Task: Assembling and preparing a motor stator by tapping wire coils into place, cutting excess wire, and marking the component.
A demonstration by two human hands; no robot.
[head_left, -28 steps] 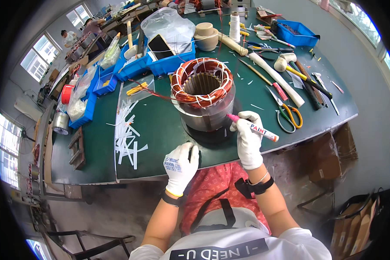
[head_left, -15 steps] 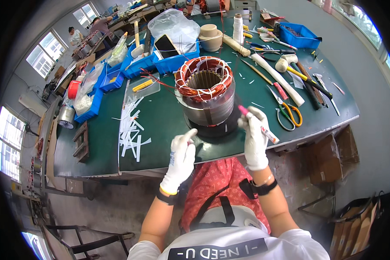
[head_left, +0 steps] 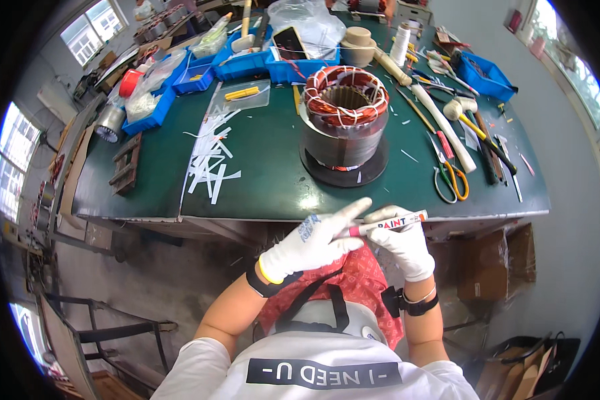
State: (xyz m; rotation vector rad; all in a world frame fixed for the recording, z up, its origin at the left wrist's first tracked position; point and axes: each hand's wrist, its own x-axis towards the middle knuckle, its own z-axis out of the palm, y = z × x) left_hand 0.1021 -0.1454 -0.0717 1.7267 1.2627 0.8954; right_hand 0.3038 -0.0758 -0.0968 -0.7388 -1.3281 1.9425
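In front of the table edge, both my white-gloved hands meet at a white marker pen (head_left: 399,221) with a pink end. My right hand (head_left: 407,248) is closed around its barrel, which lies nearly level. At the pink end, the thumb and fingers of my left hand (head_left: 313,245) close in, the index finger stretched out past it. Beyond them a motor stator (head_left: 347,143) stands upright on a round black base (head_left: 313,172), touched by neither hand. Red-brown copper windings (head_left: 319,110) laced with white cord ring its top.
White paper strips (head_left: 210,160) lie scattered on the green table (head_left: 260,190), left of the stator. Scissors (head_left: 450,173), a mallet (head_left: 459,107) and other hand tools lie to its right. Blue bins (head_left: 245,65) line the back, one with a phone (head_left: 289,44) over it.
My hands have come together below the table edge. The marker has swung from steep to nearly level, its pink end now at my left fingers. The whole view has shifted.
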